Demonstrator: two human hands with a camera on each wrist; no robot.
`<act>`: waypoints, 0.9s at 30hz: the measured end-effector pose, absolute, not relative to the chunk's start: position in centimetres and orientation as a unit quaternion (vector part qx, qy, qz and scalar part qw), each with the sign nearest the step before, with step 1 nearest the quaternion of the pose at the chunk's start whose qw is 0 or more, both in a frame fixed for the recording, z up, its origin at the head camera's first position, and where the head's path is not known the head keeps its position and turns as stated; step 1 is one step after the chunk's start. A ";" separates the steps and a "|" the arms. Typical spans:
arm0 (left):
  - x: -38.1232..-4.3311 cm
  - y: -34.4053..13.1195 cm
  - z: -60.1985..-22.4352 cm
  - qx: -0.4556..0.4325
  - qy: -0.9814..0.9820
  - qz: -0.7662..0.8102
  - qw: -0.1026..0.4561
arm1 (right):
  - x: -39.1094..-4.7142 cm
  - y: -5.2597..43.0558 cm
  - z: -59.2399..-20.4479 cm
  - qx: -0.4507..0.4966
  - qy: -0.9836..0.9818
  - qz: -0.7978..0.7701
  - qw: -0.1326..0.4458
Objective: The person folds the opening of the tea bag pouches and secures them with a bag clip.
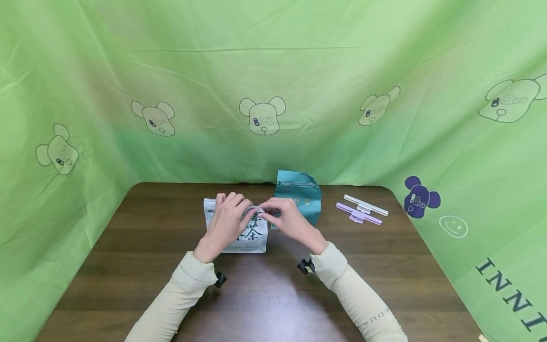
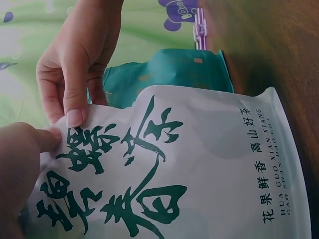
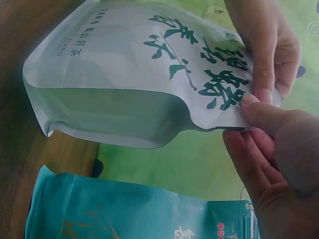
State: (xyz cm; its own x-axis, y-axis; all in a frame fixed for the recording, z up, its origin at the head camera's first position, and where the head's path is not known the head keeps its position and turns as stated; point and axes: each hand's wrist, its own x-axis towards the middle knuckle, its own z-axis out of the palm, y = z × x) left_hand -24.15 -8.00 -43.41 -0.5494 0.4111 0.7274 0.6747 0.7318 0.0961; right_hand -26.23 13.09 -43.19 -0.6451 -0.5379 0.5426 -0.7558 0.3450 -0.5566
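A white tea bag [image 1: 252,242] with large green characters stands on the table, both hands at its top. My left hand [image 1: 226,219] pinches the upper edge, thumb on the printed front. With thumb and fingers, my right hand [image 1: 291,219] pinches the same edge at the top right corner, close beside the left thumb. In the right wrist view the bag's side gusset [image 3: 114,112] spreads wide below, while the top is pressed flat between the fingers [image 3: 249,172]. Behind the right hand stands a teal bag [image 1: 305,197], partly covered by it.
To the right lie a white sealing clip [image 1: 372,207] and a purple sealing clip [image 1: 359,213], side by side on the brown wooden table [image 1: 363,285]. A green curtain [image 1: 316,142] with bear-head drawings hangs along the table's back and sides.
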 end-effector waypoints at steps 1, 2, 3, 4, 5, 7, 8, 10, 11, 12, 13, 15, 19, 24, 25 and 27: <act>-24.2 -8.0 -43.4 -0.316 -0.860 -0.188 0.355 | -26.2 13.1 -43.1 0.399 -0.808 0.412 0.136; -24.2 -8.0 -43.4 -0.316 -0.859 -0.190 0.356 | -26.3 13.1 -43.0 0.399 -0.807 0.413 0.137; -24.2 -8.0 -43.4 -0.316 -0.858 -0.191 0.358 | -26.3 13.1 -43.0 0.400 -0.806 0.414 0.137; -24.2 -7.9 -43.4 -0.317 -0.856 -0.193 0.359 | -26.3 13.1 -42.9 0.402 -0.805 0.414 0.135; -24.2 -8.0 -43.4 -0.317 -0.855 -0.195 0.360 | -26.4 13.1 -42.8 0.404 -0.805 0.413 0.133; -24.2 -8.0 -43.4 -0.318 -0.855 -0.196 0.360 | -26.5 13.3 -42.6 0.411 -0.803 0.412 0.124; -24.2 -8.0 -43.4 -0.319 -0.854 -0.197 0.360 | -26.5 13.3 -42.5 0.414 -0.803 0.412 0.118; -24.2 -8.0 -43.4 -0.321 -0.854 -0.198 0.358 | -26.6 13.5 -42.3 0.421 -0.803 0.409 0.106; -24.2 -8.0 -43.4 -0.322 -0.854 -0.199 0.358 | -26.7 13.6 -42.2 0.424 -0.803 0.406 0.100; -24.2 -8.1 -43.4 -0.322 -0.854 -0.199 0.357 | -26.7 13.6 -42.1 0.426 -0.804 0.404 0.096; -24.2 -8.1 -43.4 -0.323 -0.854 -0.200 0.356 | -26.8 13.7 -42.0 0.428 -0.804 0.402 0.091; -24.2 -8.1 -43.4 -0.323 -0.854 -0.201 0.355 | -26.9 13.8 -41.9 0.432 -0.806 0.395 0.086; -24.2 -8.2 -43.3 -0.326 -0.856 -0.203 0.347 | -27.1 13.9 -42.0 0.430 -0.808 0.395 0.080; -24.4 -8.8 -43.3 -0.343 -0.856 -0.199 0.333 | -27.0 13.9 -42.2 0.420 -0.810 0.401 0.078; -24.4 -9.0 -43.3 -0.345 -0.856 -0.199 0.331 | -27.0 13.9 -42.2 0.420 -0.810 0.401 0.078; -24.4 -9.1 -43.3 -0.349 -0.855 -0.198 0.329 | -27.0 13.9 -42.2 0.422 -0.810 0.400 0.080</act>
